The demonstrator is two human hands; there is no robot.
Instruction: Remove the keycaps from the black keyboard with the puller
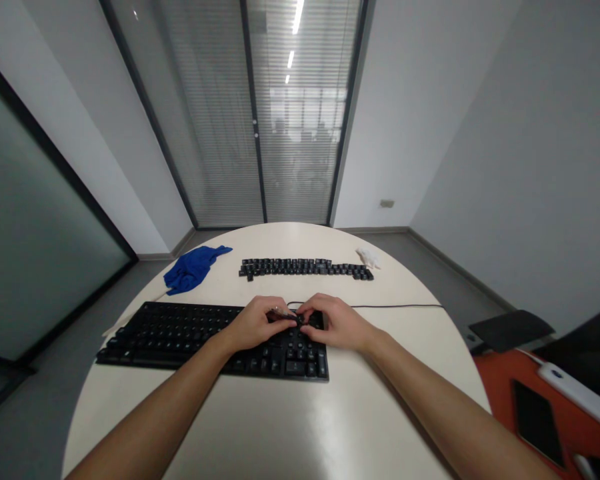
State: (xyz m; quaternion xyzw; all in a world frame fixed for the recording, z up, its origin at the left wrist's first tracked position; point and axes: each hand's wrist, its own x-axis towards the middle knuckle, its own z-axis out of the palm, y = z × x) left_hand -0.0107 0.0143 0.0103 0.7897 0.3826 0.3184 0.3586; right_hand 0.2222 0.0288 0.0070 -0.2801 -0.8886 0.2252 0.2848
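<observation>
Gray walls [430, 100] and a glass wall with blinds [300, 160] stand behind a round cream table [270, 427]. On it, a black keyboard [180, 331] lies near the left side, with its number pad end close to the middle. Both hands are over that end. The left hand [260, 323] pinches a thin dark thing [285, 316], too small to name. The right hand [333, 321] has its thumb and fingers bent close to the keys; I cannot tell if it holds anything. Past the hands, loose black keycaps [295, 267] sit in rows. A blue cloth [193, 269] lies to their left, and a white crumpled thing [369, 258] is by their right end. A thin black cable [395, 306] runs off to the right.
</observation>
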